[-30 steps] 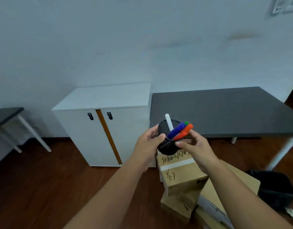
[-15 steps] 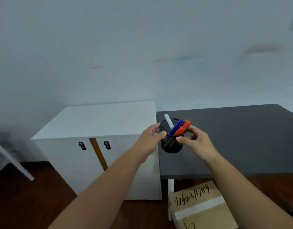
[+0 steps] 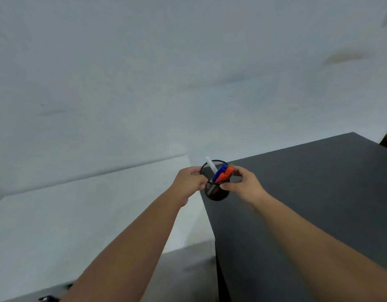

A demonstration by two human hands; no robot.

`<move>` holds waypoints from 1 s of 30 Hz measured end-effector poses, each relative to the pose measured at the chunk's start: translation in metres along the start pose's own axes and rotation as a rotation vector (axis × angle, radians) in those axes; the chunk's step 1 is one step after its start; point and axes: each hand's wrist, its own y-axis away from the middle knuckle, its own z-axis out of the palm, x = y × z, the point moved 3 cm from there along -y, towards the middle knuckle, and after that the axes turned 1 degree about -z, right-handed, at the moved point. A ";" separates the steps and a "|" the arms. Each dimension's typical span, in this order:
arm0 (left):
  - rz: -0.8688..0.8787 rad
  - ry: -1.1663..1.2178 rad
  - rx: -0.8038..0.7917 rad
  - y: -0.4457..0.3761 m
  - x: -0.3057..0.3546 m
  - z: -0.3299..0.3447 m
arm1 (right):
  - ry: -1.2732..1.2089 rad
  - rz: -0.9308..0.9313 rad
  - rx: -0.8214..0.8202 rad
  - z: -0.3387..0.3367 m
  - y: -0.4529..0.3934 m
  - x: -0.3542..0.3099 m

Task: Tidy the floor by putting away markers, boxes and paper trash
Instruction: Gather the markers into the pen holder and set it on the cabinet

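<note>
A black mesh pen holder sits between both my hands at the near left corner of the dark grey table. Whether its base touches the tabletop I cannot tell. Inside it stand a white marker, a blue marker, an orange marker and a green cap tip. My left hand grips the holder's left side. My right hand holds its right side, fingers by the rim.
A white cabinet stands directly left of the table, its top slightly lower and its black door handles just visible at the bottom edge. A pale wall fills the view behind both.
I have stepped closer and the view has tilted up, so the floor and cardboard boxes have left the frame. The holder has moved forward, from in front of the cabinet to over the table corner.
</note>
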 end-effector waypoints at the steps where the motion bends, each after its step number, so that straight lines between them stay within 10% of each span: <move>1: -0.014 -0.012 -0.026 -0.025 -0.003 -0.006 | -0.005 0.029 0.026 0.007 -0.018 0.006; 17: -0.339 -0.100 -0.094 -0.275 -0.049 -0.036 | -0.182 0.534 0.177 0.074 -0.219 0.089; 30: -0.269 -0.324 -0.081 -0.235 -0.062 0.006 | 0.125 0.479 0.010 0.053 -0.179 0.097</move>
